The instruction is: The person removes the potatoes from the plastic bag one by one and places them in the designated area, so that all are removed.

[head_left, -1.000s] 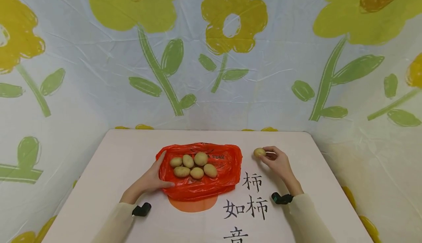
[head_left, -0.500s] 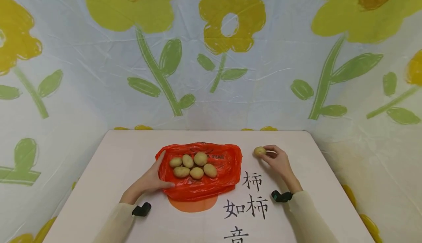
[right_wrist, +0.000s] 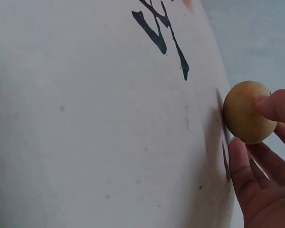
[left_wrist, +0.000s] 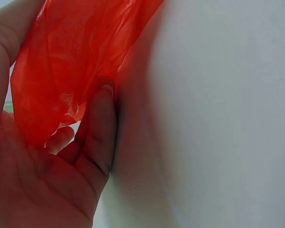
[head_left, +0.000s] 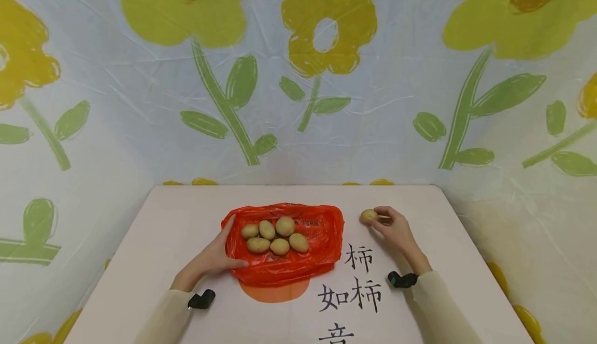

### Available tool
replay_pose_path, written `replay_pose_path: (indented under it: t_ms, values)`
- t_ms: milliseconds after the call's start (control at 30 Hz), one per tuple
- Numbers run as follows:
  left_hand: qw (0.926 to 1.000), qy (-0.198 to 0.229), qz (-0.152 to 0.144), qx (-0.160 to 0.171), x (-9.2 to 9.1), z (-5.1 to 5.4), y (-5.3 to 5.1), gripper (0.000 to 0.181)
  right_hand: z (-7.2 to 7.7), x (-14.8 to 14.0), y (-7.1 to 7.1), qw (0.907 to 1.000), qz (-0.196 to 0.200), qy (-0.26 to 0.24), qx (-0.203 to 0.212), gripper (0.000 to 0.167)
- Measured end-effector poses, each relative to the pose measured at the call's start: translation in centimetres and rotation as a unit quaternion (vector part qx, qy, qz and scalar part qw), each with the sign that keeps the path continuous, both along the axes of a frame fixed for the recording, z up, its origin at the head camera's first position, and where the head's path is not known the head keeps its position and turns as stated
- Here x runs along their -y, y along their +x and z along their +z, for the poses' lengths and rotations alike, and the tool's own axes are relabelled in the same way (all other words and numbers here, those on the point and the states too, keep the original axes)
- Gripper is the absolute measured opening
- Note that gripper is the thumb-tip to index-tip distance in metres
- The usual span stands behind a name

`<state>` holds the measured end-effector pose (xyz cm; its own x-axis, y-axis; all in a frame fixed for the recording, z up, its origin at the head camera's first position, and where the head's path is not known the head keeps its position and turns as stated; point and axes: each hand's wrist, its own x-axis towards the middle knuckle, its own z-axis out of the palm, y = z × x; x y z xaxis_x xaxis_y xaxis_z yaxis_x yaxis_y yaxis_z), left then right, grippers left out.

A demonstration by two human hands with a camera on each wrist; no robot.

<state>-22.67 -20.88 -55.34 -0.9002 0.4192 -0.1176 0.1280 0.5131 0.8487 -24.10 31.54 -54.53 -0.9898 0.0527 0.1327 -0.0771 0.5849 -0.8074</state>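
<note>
A red plastic bag (head_left: 322,245) lies opened out on the table, with several potatoes (head_left: 280,246) clustered in its left and middle part. My left hand (head_left: 213,256) holds the bag's left side, thumb at the near corner and fingers toward the far one. In the left wrist view, curled fingers (left_wrist: 99,128) touch the bag's edge, low against the table. To the right of the bag, my right hand (head_left: 396,232) pinches a single potato (head_left: 369,216) between thumb and fingers. The right wrist view has this potato (right_wrist: 247,111) at the tabletop, the thumb pressing its side.
The pale table (head_left: 186,204) carries black printed characters (head_left: 366,293) and an orange printed shape (head_left: 275,292) partly under the bag. A flower-patterned curtain (head_left: 326,147) surrounds the table at the back and sides.
</note>
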Motion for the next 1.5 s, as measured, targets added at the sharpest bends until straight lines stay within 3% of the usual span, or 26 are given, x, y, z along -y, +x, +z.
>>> replay_pose_path:
  t_ms: [233,867,1200,1500]
  values:
    - [0.9998,-0.018,0.003,-0.003,-0.06,-0.38,0.19,0.138,0.16,-0.42,0.24,0.9998,0.011,0.009,0.015,0.043]
    - [0.9997,-0.020,0.010,0.006,-0.16,0.07,0.32,0.139,0.22,-0.65,0.41,0.9991,0.035,0.021,-0.007,0.039]
    - [0.9998,-0.018,0.006,0.003,-0.15,0.47,0.08,0.137,0.84,-0.40,0.70,0.9983,0.030,0.038,0.033,0.045]
    - [0.9999,-0.007,0.012,0.009,-0.05,0.26,0.25,0.136,0.79,-0.26,0.85,0.9979,0.031,0.034,0.045,0.049]
